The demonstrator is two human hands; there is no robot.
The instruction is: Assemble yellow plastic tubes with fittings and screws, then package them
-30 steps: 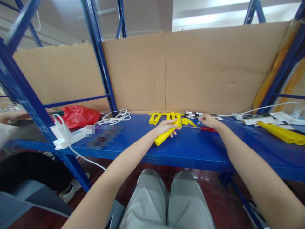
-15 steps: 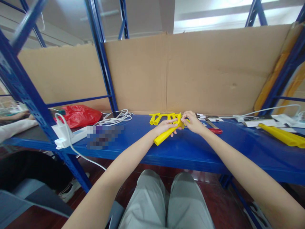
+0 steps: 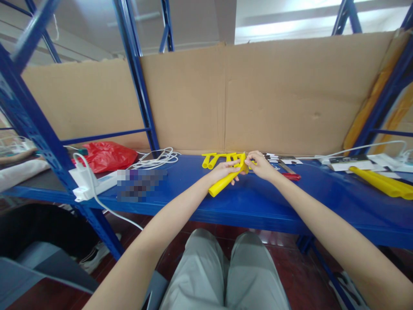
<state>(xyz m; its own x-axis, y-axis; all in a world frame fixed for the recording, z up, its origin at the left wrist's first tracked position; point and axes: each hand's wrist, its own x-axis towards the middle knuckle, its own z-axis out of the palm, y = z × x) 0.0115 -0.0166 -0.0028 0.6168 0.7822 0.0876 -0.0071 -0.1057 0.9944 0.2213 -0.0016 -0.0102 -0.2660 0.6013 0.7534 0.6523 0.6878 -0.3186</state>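
Note:
A yellow plastic tube-shaped part (image 3: 222,185) lies slanted above the blue shelf, its round end towards me and its wider head facing away. My left hand (image 3: 223,171) is closed around its middle, fingers passing underneath. At the head, my right hand (image 3: 258,164) has thumb and fingertips pinched together against the yellow edge. Whether a small item sits between those fingertips is too small to tell. Just behind my hands, several similar yellow parts (image 3: 212,161) lie in a row, partly hidden by the left hand. A red-handled tool (image 3: 292,176) rests right of my right hand.
More yellow tubes (image 3: 377,182) lie at the right on the blue shelf (image 3: 322,202). White papers and labels are along the back. At left are a red plastic bag (image 3: 109,156), coiled white cable (image 3: 158,159) and a power strip (image 3: 108,181). Cardboard (image 3: 274,99) stands behind.
Almost nothing differs. Both hands keep their hold at the same place on the yellow part, with only a tiny shift of the right fingers and the view.

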